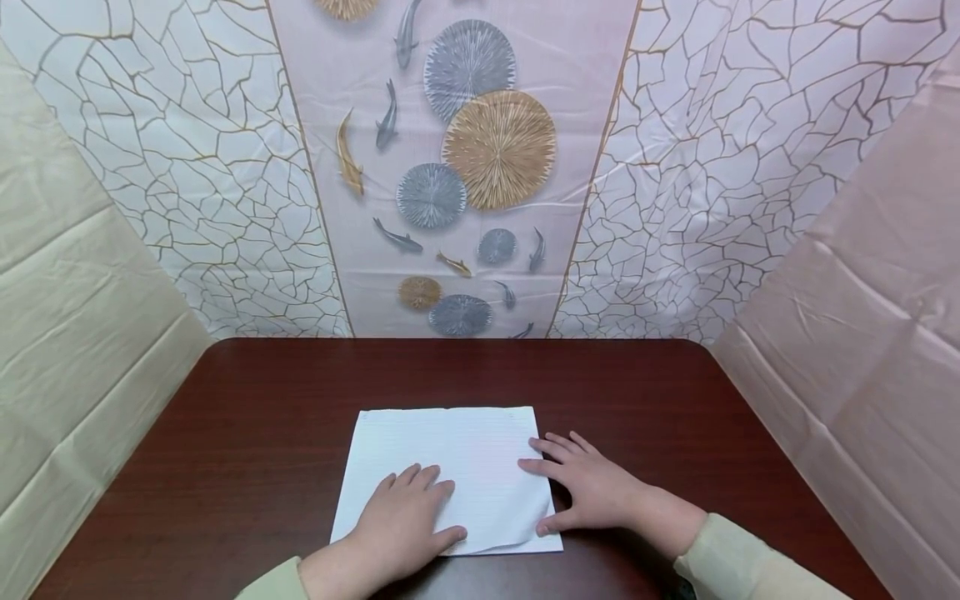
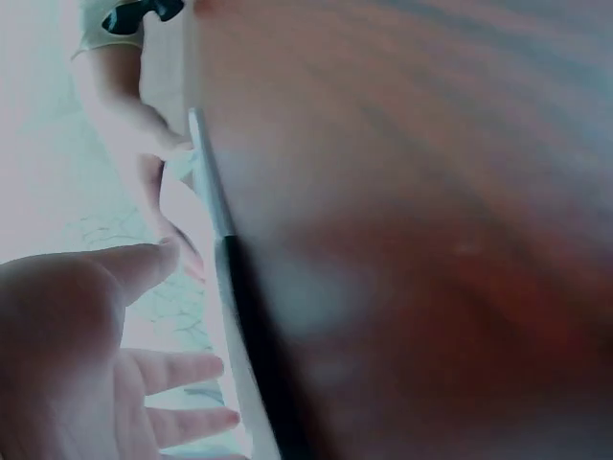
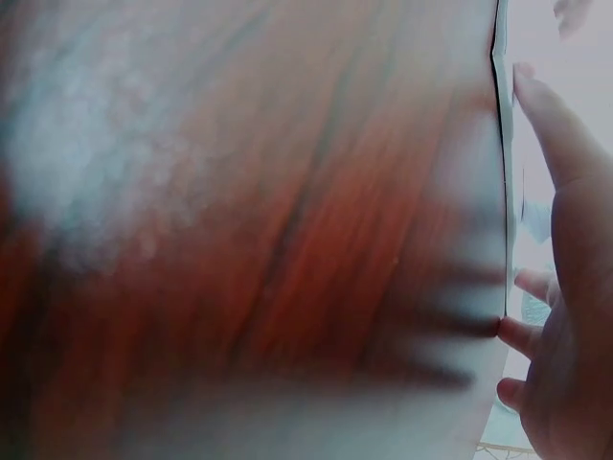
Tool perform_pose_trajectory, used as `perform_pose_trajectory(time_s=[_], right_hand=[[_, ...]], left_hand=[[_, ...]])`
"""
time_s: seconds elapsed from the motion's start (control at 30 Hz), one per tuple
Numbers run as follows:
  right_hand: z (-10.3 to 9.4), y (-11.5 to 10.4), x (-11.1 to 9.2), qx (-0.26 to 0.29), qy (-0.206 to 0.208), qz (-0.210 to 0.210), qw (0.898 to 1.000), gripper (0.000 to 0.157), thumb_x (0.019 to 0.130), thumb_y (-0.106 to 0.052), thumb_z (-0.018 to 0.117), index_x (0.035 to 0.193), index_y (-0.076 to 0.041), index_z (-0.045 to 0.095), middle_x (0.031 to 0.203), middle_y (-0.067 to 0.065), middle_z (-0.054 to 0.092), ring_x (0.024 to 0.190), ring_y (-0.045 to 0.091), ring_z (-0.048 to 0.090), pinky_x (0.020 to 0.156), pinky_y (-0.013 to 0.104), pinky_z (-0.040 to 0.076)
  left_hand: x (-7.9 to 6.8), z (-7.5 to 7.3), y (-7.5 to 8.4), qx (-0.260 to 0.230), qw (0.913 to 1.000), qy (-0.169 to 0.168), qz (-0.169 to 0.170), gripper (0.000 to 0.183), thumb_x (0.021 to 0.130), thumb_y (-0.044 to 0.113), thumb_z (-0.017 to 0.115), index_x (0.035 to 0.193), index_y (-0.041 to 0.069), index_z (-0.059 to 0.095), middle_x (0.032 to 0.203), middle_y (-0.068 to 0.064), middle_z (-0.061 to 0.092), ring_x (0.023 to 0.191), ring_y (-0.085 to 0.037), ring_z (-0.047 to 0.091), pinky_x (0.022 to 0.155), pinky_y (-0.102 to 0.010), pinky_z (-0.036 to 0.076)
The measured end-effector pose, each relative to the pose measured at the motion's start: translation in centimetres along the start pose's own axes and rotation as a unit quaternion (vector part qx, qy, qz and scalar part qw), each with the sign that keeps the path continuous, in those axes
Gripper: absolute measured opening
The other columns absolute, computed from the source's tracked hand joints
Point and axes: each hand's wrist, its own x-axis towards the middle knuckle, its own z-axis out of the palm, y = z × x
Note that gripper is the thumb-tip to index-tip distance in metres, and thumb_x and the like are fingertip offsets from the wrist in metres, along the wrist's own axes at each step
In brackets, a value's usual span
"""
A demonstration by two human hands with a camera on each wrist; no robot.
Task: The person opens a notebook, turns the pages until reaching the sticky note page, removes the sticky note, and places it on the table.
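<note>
A white lined notebook (image 1: 480,467) lies open on the table, its lower right page corner lifted slightly in a curl. My left hand (image 1: 401,521) rests on the lower left part of the page, fingers straight and thumb out near the bottom edge. At the right edge, my right hand (image 1: 596,483) has its fingers spread, the fingertips and thumb on the paper's margin. In the left wrist view, the left hand (image 2: 86,335) shows with its fingers over the page, seen edge-on. The right wrist view has the right hand (image 3: 575,287) beside the notebook's thin edge (image 3: 509,172).
The dark red-brown wooden table (image 1: 247,450) extends around the notebook on all sides. Behind it hangs a patterned cloth (image 1: 480,250) with discs and fish. Plain beige cloth walls (image 1: 82,317) stand along the left and right.
</note>
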Motion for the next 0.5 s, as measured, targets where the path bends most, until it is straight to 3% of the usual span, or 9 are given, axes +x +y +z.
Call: perform_pose_trajectory(time_s=[0.2, 0.5], right_hand=[[-0.2, -0.2, -0.1, 0.001, 0.004, 0.004, 1.0, 0.089, 0.077, -0.084, 0.053, 0.146, -0.028, 0.05, 0.155, 0.007, 0.039, 0.144, 0.035, 0.031, 0.113, 0.063, 0.019], [-0.1, -0.4, 0.1, 0.001, 0.01, 0.007, 1.0, 0.089, 0.077, -0.085, 0.051, 0.145, -0.028, 0.051, 0.154, 0.007, 0.04, 0.144, 0.035, 0.032, 0.113, 0.062, 0.019]], left_hand=[[0.4, -0.8, 1.5, 0.054, 0.996, 0.042, 0.058, 0.053, 0.085, 0.062, 0.065, 0.114, 0.018, 0.071, 0.125, -0.005, 0.064, 0.12, -0.029, 0.057, 0.098, -0.052, 0.044], [1.3, -0.3, 3.3, 0.112, 0.9791, 0.078, 0.151, 0.036, 0.084, 0.06, 0.069, 0.095, 0.026, 0.074, 0.113, 0.003, 0.065, 0.109, -0.02, 0.059, 0.092, -0.044, 0.047]])
